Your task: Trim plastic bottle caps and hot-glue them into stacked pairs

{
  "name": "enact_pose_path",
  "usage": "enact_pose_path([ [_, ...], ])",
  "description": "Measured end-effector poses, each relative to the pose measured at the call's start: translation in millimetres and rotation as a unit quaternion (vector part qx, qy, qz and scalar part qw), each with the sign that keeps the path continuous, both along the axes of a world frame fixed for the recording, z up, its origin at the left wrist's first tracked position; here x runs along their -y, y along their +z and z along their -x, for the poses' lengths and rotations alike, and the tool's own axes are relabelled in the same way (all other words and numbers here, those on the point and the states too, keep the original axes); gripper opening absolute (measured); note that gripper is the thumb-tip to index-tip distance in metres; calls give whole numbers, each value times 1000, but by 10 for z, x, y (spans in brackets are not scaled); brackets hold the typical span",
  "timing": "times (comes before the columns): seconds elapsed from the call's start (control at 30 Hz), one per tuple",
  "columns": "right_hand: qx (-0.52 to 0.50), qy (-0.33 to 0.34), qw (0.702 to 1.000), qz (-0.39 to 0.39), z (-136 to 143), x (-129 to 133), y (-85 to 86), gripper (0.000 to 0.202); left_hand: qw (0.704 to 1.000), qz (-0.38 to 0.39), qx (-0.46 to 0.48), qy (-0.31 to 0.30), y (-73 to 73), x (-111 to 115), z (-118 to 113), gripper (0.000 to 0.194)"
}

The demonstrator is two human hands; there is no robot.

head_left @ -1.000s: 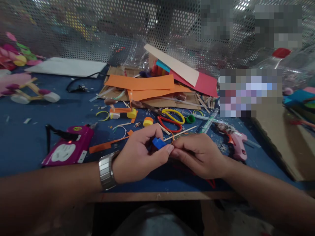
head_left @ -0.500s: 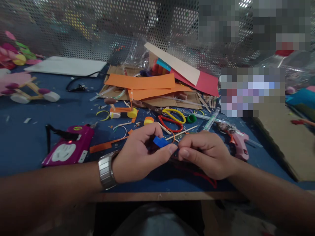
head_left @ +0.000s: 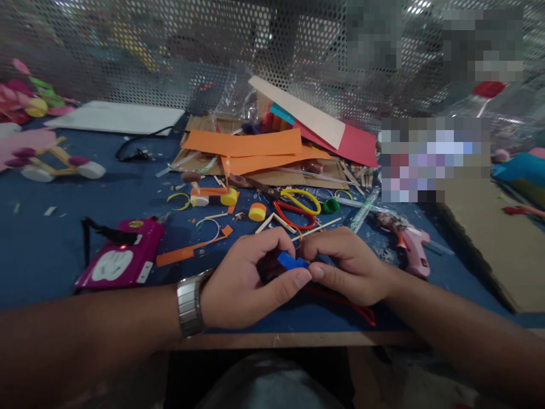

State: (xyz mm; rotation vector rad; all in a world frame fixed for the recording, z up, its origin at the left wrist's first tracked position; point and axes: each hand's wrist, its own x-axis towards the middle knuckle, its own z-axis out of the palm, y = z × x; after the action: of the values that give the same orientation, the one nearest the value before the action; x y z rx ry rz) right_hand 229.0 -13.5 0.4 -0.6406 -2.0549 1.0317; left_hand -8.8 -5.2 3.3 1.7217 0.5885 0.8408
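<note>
A small bright blue strip (head_left: 293,261), perhaps foam or paper, is bent between my hands over the table's front edge. My left hand (head_left: 249,278), below a metal watch, is closed around it with thumb and curled fingers. The fingertips of my right hand (head_left: 351,264) pinch at the strip's right end, and the two hands almost touch. A thin orange strip (head_left: 300,236) shows just above the fingertips. Beyond the hands lie scissors (head_left: 300,207) with yellow and red handles, thin wooden sticks (head_left: 317,228) and an orange-and-yellow roll (head_left: 257,212).
To the left sits a purple glue-gun-like device (head_left: 123,255) with a lit red light. A pink glue gun (head_left: 415,250) lies right of my hands. Orange sheets (head_left: 242,142) on cardboard fill the back. A large cardboard piece (head_left: 481,244) lies right; red-handled item (head_left: 357,309) below.
My right hand has shifted slightly left, closer to my left hand, and its fingers now meet the blue strip's right end. More of the blue strip shows, moved slightly right and down.
</note>
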Motion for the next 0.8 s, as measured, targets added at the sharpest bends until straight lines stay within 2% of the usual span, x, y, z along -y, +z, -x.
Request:
enact_pose_path([
  [0.13, -10, 16, 1000, 20, 29, 4, 0, 45, 999, 40, -3, -23, 25, 1, -37, 30],
  [0.27, 4, 6, 998, 62, 25, 19, 59, 49, 997, 80, 9, 6, 44, -14, -57, 38],
  [0.37, 17, -17, 997, 74, 21, 27, 108, 47, 996, 82, -1, 18, 63, -38, -55, 41],
  [0.47, 37, -38, 997, 52, 27, 29, 129, 44, 997, 64, -22, 35, 77, -51, -50, 42],
  [0.7, 68, -86, 992, -62, 34, 77, 130, 41, 996, 21, -46, 67, 65, 0, -50, 41],
  [0.8, 60, -93, 991, -78, 28, 83, 139, 39, 996, -7, -49, 78, 50, -1, -48, 40],
])
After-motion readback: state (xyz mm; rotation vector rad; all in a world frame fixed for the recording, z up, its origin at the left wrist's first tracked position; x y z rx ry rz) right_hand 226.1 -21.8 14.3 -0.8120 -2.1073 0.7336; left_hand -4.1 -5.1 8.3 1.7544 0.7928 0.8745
